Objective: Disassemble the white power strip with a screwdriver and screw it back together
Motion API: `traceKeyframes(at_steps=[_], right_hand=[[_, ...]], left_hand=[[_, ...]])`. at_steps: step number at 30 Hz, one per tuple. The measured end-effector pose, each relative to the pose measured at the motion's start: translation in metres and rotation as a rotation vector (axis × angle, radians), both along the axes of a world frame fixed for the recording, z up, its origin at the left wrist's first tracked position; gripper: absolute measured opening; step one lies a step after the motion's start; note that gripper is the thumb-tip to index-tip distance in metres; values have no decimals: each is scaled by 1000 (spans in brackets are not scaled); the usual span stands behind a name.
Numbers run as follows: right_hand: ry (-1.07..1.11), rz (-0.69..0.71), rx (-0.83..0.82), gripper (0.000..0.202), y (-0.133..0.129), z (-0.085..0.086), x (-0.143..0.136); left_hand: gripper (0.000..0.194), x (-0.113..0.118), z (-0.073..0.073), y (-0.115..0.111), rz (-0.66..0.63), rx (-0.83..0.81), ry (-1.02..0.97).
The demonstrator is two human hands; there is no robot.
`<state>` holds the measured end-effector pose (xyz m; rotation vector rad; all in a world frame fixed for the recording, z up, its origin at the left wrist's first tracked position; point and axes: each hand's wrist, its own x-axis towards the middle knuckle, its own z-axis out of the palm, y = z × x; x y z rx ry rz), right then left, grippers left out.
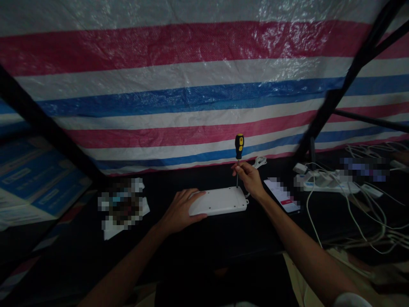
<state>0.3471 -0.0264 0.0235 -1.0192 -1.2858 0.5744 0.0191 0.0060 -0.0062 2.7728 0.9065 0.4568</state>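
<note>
A white power strip [220, 201] lies face down on the black table, small screw holes showing on its upper side. My left hand [183, 209] grips its left end, thumb along the near edge and fingers over the far edge. In my right hand [249, 177] is a screwdriver [239, 146] with a black and yellow handle, pinched by its thin shaft. The screwdriver stands upright, its tip at the far right corner of the strip. A white cable [260, 162] lies coiled behind my right hand.
A lit phone [283, 195] lies right of my right hand. Farther right are another white power strip [330, 183] and tangled white cables [361, 213]. A blurred-out item [124, 207] on paper lies left. Black frame bars [348, 81] and a striped tarp [191, 94] stand behind.
</note>
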Motion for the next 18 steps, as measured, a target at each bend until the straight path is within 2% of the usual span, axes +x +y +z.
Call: traceKeyframes(at_steps=[4,11,16,18], right_hand=[[82,99,-30,41,-2,4,0],[102,98,-42,38,-1,6,1],[198,123,-66,47,-1,7,-3],[167,128,-62,43,-2,8,-2]], left_hand=[[79,1,3,-1,-5,-4,-5],[79,1,1,0,-8,-2,-11],[78,1,1,-1,0,-3,-6],[78,1,2,-1,-1,-4,-4]])
